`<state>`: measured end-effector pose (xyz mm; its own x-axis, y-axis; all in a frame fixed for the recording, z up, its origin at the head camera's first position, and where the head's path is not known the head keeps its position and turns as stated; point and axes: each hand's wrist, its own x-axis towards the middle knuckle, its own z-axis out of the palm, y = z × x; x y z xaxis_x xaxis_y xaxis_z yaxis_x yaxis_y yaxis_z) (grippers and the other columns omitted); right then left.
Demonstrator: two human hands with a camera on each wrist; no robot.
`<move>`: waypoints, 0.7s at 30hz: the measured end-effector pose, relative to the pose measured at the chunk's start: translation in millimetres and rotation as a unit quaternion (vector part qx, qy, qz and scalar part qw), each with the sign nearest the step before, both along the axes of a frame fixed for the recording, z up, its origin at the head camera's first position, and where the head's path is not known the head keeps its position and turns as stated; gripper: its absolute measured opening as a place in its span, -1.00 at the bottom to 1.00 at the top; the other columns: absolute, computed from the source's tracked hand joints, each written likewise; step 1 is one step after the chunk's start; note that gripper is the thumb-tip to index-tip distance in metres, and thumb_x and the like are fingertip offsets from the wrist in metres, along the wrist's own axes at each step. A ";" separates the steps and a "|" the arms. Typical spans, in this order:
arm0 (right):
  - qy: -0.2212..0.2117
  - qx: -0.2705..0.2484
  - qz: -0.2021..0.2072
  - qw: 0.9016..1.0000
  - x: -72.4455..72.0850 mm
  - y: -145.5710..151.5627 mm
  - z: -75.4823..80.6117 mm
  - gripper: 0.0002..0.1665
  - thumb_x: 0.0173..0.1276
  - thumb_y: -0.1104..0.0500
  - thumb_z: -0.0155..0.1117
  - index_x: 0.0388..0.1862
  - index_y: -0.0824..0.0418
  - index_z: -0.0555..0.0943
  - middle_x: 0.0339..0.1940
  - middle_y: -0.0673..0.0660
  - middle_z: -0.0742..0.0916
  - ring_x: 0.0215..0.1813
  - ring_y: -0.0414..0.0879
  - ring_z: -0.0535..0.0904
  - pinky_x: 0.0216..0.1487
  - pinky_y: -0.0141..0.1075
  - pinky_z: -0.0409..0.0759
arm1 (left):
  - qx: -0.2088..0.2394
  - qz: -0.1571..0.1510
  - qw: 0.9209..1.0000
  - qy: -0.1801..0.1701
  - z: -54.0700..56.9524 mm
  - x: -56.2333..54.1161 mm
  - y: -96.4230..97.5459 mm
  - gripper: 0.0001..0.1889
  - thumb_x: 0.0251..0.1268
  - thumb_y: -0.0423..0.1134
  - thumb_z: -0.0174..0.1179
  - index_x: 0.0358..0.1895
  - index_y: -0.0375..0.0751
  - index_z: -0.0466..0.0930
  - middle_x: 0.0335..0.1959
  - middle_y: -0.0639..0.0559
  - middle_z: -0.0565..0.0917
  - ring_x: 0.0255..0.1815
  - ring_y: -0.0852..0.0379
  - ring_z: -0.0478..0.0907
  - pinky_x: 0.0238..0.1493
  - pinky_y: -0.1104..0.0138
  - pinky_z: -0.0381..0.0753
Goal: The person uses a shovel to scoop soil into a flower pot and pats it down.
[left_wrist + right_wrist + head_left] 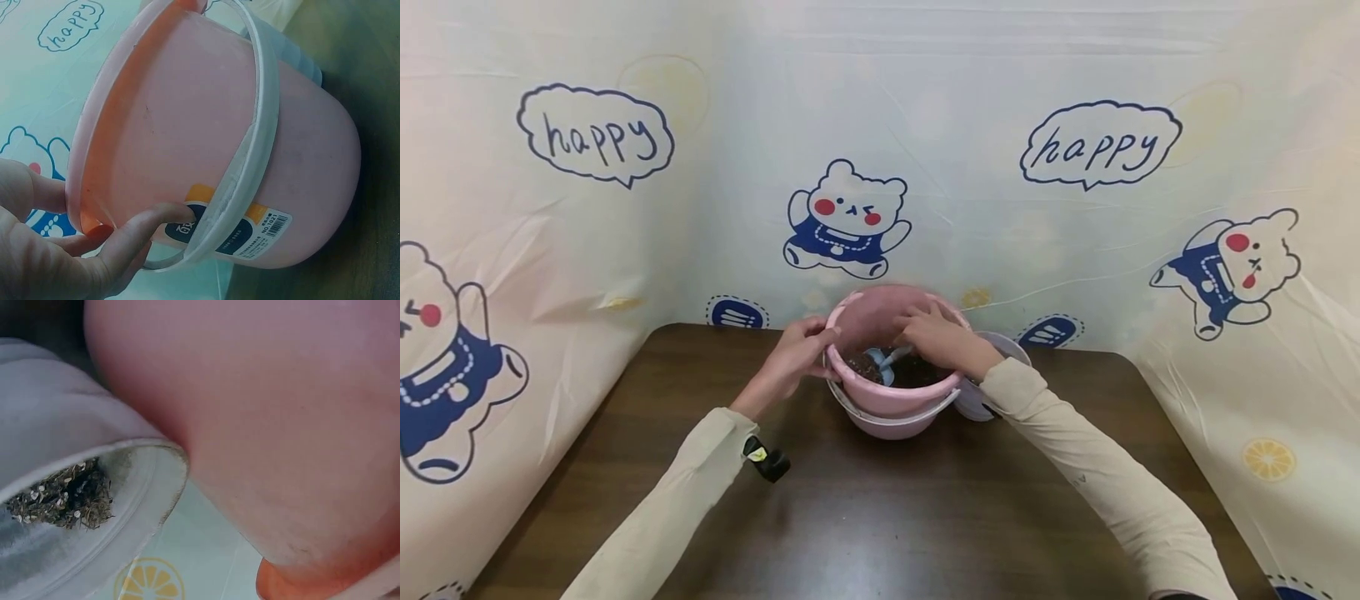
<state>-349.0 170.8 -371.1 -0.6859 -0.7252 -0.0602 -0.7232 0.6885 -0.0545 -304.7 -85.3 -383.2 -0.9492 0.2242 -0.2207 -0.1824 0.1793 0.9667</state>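
A pink bucket [895, 404] with a white handle [265, 106] stands on the table, tilted in the left wrist view. My left hand [793, 358] grips its left rim, with the thumb [147, 225] against the outside near the handle and label. Dark soil [917, 372] lies inside. A small blue shovel [880, 367] rests in that soil, its pale handle running up to my right hand [943, 337]. The right hand reaches in over the right rim and holds the shovel handle, the grip partly hidden. The right wrist view does not show the hand's fingers.
A pale pot [144, 506] touches the bucket's right side, with dark flecked soil [65, 497] in it. Behind the dark wooden table [850, 517] hangs a printed cloth [940, 100] that also covers both sides.
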 end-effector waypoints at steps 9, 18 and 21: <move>0.027 -0.051 0.051 0.997 4.8 15.9 13.5 -0.63 0.29 0.37 0.46 0.09 0.23 0.79 0.10 0.17 0.80 0.35 0.20 0.56 0.62 0.17 0.26 | 0.004 0.010 1.000 0.006 1.4 -0.3 -1.1 -0.45 0.66 -0.16 0.03 0.56 -0.30 0.29 0.43 -0.34 0.40 0.15 -0.19 0.58 -0.06 0.16 0.85; -0.008 -0.093 0.034 0.995 12.2 26.3 17.1 -0.63 0.34 0.39 0.45 0.13 0.28 0.76 0.13 0.20 0.79 0.47 0.25 0.49 0.73 0.20 -0.02 | 0.011 0.007 1.000 0.009 0.8 -1.6 -1.7 -0.48 0.66 -0.18 0.04 0.53 -0.34 0.32 0.35 -0.35 0.43 0.03 -0.10 0.61 -0.09 0.14 0.86; -0.015 -0.091 0.025 0.995 14.7 27.3 17.5 -0.61 0.33 0.38 0.45 0.15 0.27 0.76 0.15 0.20 0.78 0.48 0.25 0.49 0.73 0.19 -0.04 | 0.006 0.003 1.000 0.008 -1.3 -1.2 -1.4 -0.47 0.66 -0.17 0.04 0.54 -0.31 0.31 0.41 -0.36 0.41 0.12 -0.18 0.60 -0.02 0.11 0.84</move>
